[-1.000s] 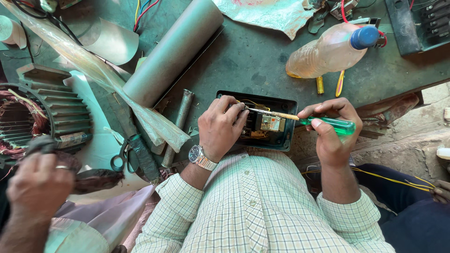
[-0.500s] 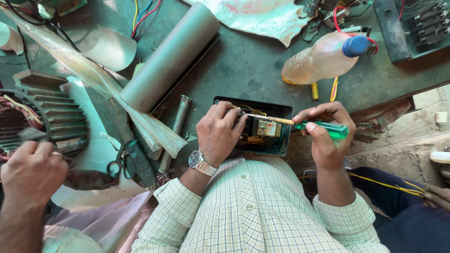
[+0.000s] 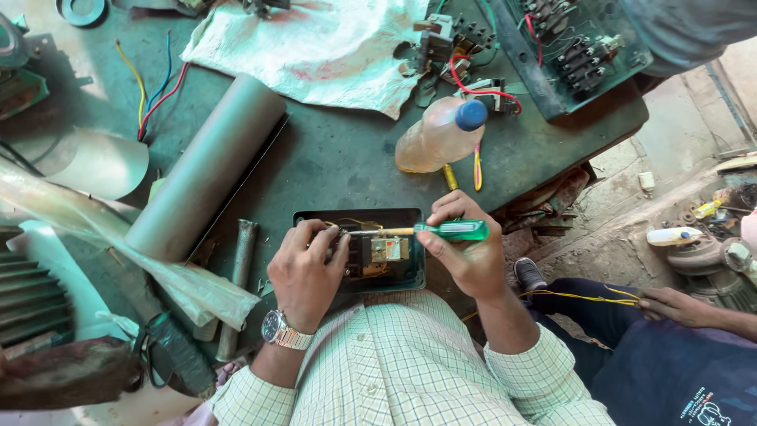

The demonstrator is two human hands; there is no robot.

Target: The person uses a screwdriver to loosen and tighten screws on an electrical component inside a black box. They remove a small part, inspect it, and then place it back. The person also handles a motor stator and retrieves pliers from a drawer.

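Right hand (image 3: 465, 256) fingers closed around green-handled screwdriver (image 3: 426, 230), tip inside open black box (image 3: 359, 248). Left hand (image 3: 306, 272) fingers curled on the box's left edge. Blue-capped plastic bottle (image 3: 438, 134) lies beyond the right fingers.

screwdriver tip (image 3: 353, 232) — hidden behind left hand (image 3: 303, 276) | motor (image 3: 31, 292) — cut off, perhaps finned

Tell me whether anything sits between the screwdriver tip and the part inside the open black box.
Nothing visible does. The right hand holds the green-handled screwdriver level, its shaft running left over the open black box to the part there. The left hand rests on the box's left side, its fingertips right beside the tip, not across the shaft.
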